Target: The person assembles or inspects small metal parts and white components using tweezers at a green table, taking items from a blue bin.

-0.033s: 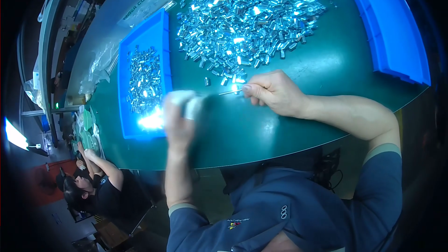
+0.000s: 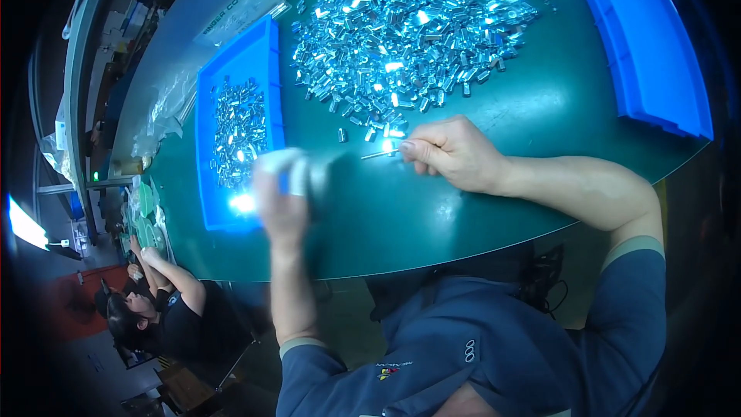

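Observation:
My right hand [image 2: 455, 156] is closed, its thumb and fingertips pinching a thin metal rod [image 2: 377, 155] that points left over the green table. My left hand [image 2: 282, 205] is smeared by motion beside the near right corner of a blue tray [image 2: 275, 100]. White covers show on its fingers, and whether it holds anything cannot be made out. Small shiny metal parts [image 2: 241, 120] lie inside that tray. Beyond my right hand spreads a large heap of similar short metal pieces [image 2: 417, 38], with one loose piece [image 2: 343, 135] at its near edge.
Another blue tray [image 2: 656, 46] stands at the right of the green table [image 2: 478, 216]. Clear plastic bags [image 2: 166, 108] lie past the left tray. A co-worker [image 2: 166, 293] sits at the lower left, near green containers [image 2: 147, 224]. A metal frame post [image 2: 77, 69] rises at the far left.
My left hand has shifted a little to the left, toward the blue tray and away from the rod. My right hand and the rod stay in place.

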Motion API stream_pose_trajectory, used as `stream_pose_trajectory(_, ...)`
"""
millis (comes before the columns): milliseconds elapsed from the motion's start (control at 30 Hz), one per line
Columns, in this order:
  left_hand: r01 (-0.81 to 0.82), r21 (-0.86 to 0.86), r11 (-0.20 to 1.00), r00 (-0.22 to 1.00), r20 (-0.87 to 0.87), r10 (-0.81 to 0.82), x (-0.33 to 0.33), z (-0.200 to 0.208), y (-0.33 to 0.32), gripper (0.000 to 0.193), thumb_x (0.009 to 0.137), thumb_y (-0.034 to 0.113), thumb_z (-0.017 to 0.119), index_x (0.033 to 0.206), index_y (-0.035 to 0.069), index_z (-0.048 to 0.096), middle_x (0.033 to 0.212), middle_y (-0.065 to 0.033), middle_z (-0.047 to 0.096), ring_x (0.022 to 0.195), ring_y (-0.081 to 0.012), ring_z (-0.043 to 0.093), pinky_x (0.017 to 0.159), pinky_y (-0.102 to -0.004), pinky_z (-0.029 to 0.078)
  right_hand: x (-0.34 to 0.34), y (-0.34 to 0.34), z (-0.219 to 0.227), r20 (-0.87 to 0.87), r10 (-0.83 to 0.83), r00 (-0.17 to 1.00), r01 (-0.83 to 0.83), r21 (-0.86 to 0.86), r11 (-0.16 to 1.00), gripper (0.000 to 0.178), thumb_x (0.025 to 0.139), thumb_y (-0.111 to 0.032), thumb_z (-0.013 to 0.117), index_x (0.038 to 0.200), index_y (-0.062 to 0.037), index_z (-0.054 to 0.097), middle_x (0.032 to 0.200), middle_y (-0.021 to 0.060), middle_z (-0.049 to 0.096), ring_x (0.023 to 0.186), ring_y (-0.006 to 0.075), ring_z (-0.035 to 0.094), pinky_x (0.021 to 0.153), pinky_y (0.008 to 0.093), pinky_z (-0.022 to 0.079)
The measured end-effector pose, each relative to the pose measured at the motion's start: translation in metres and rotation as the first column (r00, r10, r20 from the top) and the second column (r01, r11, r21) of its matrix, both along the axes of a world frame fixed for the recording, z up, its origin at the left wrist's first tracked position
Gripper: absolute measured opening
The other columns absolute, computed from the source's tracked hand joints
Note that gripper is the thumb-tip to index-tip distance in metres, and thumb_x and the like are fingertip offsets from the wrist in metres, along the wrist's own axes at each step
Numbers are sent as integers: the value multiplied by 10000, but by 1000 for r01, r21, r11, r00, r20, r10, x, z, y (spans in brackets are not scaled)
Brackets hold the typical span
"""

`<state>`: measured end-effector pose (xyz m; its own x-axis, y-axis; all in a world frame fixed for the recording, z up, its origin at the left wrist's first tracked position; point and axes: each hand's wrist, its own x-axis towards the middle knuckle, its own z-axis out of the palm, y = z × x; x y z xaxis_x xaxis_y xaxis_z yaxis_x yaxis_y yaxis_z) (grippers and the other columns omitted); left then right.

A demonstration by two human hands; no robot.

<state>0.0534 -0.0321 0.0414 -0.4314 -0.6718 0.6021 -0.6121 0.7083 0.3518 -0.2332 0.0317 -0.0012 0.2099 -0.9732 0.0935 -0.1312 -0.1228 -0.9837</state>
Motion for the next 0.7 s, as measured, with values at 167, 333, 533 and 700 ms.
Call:
stream_pose_trajectory(167,-225,-142,964,947,199,251,13,19,-17,289,865,0,737,1149,29,694,1150,-151,699,1052,-334,663,927,-419,519,2,-3,-2,-40,12,999,-14,-32,999,373,1049,-310,582,799,-55,691,666,64,688,602,198,664,586,356,505)
stream_pose_trajectory(333,63,173,983,937,329,-118,-33,0,-15,336,848,-36,717,1175,39,718,1191,-140,695,1142,-331,655,980,-403,521,1,-2,0,-27,-2,1000,1,-56,998,359,1039,-289,602,784,-48,675,653,74,677,599,212,660,580,365,503)
stream_pose_trajectory(533,48,245,968,964,241,-108,-32,-14,-17,241,791,-16,781,1024,31,741,1022,-128,701,959,-309,673,821,-375,553,0,-3,-1,-61,-8,998,6,-35,999,252,1024,-223,632,879,-30,705,721,52,690,610,114,616,564,300,482)
stream_pose_trajectory(700,180,462,869,984,-66,-168,-40,-11,0,207,813,22,816,997,2,722,921,-103,668,821,-213,652,713,-305,513,2,-3,-3,-28,-58,998,56,-56,997,223,1014,-195,642,888,-21,702,738,57,687,656,116,627,594,297,488)
